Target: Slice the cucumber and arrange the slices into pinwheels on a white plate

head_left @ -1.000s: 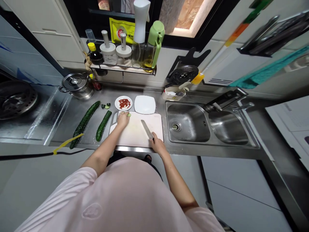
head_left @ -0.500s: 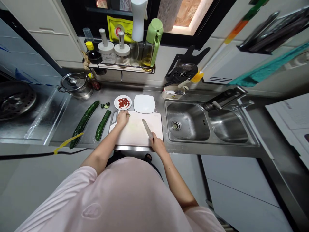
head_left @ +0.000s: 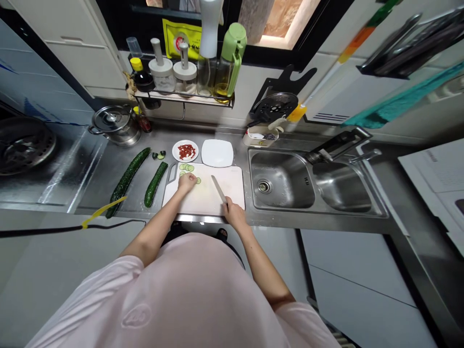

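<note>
My right hand (head_left: 234, 213) is wrapped round the handle of a kitchen knife (head_left: 218, 189), whose blade slants up and left above the white cutting board (head_left: 203, 205). On the left part of the board, my left hand (head_left: 187, 182) has its fingers bent together, with a round cucumber slice (head_left: 198, 181) at the fingertips. Several more cucumber slices (head_left: 187, 167) lie just above that hand, near the board's top left edge. Left of the board are a shorter cut cucumber (head_left: 155, 184) and a long whole cucumber (head_left: 129, 179). Cucumber end pieces (head_left: 159, 155) lie above them.
Behind the board stand a small plate of chopped red pieces (head_left: 186, 151) and a white square plate (head_left: 217, 153). A double sink (head_left: 284, 181) is at the right, a steel pot (head_left: 116, 124) at the back left. A seasoning rack (head_left: 184, 96) hangs above.
My left hand has shifted slightly right and toward me, uncovering cucumber slices at the board's top left. My right hand still grips the knife in nearly the same place.
</note>
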`<control>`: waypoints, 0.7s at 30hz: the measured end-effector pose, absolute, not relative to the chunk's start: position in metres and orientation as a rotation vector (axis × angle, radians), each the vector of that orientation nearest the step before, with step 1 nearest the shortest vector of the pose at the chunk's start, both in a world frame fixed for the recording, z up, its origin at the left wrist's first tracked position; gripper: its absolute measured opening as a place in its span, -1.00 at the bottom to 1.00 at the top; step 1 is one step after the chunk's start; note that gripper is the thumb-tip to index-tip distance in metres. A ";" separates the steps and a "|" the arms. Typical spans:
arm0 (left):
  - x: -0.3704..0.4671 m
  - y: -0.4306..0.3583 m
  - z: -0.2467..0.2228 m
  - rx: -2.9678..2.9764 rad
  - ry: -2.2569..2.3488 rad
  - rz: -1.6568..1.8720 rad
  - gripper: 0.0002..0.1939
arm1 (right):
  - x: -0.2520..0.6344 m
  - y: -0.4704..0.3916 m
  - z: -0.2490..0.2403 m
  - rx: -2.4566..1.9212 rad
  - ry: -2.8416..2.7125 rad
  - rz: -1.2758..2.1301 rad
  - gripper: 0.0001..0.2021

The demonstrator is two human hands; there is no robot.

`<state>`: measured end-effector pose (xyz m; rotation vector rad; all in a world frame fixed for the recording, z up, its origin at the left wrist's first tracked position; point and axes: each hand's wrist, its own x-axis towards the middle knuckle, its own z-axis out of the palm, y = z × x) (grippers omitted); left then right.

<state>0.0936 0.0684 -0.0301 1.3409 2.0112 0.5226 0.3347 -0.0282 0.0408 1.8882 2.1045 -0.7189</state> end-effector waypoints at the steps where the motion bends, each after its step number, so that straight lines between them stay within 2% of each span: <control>1: 0.094 0.067 -0.028 1.376 2.024 0.506 -0.86 | 0.333 -0.029 0.043 1.885 2.110 -0.712 -0.58; 10: 0.088 0.072 -0.023 1.641 2.091 0.399 -0.80 | 0.318 -0.040 0.048 1.785 2.190 -0.692 -0.59; 21: 0.088 0.079 -0.026 1.650 2.073 0.344 -0.84 | 0.309 -0.041 0.048 1.702 2.212 -0.693 -0.62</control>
